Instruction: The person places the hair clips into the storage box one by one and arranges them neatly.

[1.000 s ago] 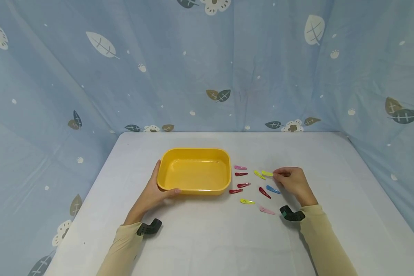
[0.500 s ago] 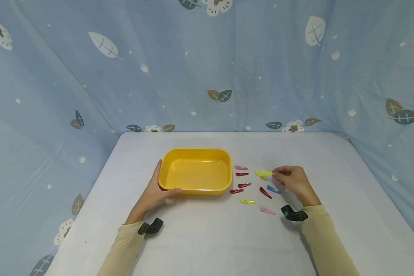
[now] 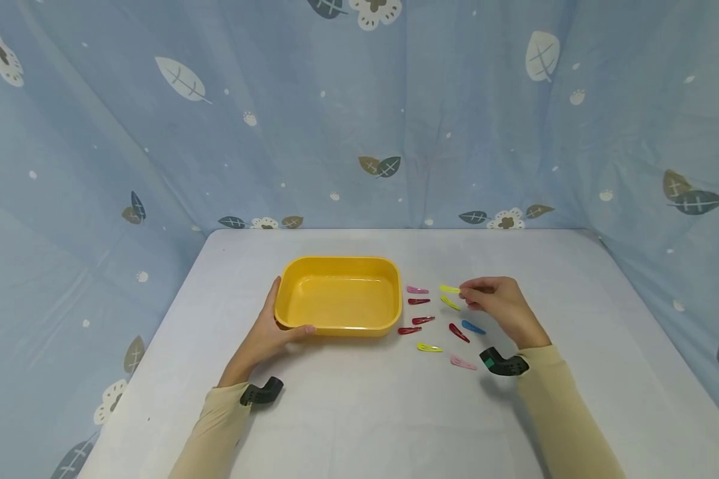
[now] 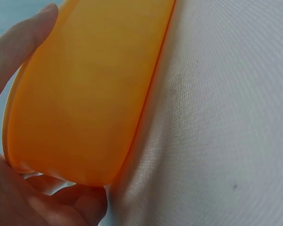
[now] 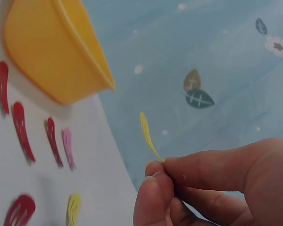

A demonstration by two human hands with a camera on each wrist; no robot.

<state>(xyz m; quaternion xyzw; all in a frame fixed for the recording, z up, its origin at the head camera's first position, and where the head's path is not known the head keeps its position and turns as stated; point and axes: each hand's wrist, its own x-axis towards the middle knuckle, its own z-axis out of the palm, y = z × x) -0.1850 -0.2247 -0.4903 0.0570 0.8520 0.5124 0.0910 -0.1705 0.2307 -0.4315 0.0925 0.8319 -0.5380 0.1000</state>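
Observation:
At the left end of a yellow plastic basin [image 3: 341, 332], my left hand [image 3: 268, 338] grips the wall, thumb along the front and fingers round the side. The left wrist view shows those fingertips [image 4: 92, 205] low against the basin's wall. My right hand [image 3: 503, 305] pinches the end of a yellow hair clip [image 5: 145, 132] between thumb and fingertips. This clip is raised off the table, its free end pointing away from the fingers. Just below it in the head view lies another yellow hair clip [image 3: 450, 303]. The basin has nothing inside.
Several red hair clips [image 3: 419, 301] lie right of the basin, with a blue clip [image 3: 473, 326], a pink clip [image 3: 417, 290], a paler pink clip [image 3: 463, 362] and a yellow clip [image 3: 429, 347]. A blue patterned curtain [image 3: 275, 133] hangs behind the white table [image 3: 359, 419].
My right hand has lifted the yellow hair clip from among the others and moved it slightly up and left. The left hand and the basin have stayed in place.

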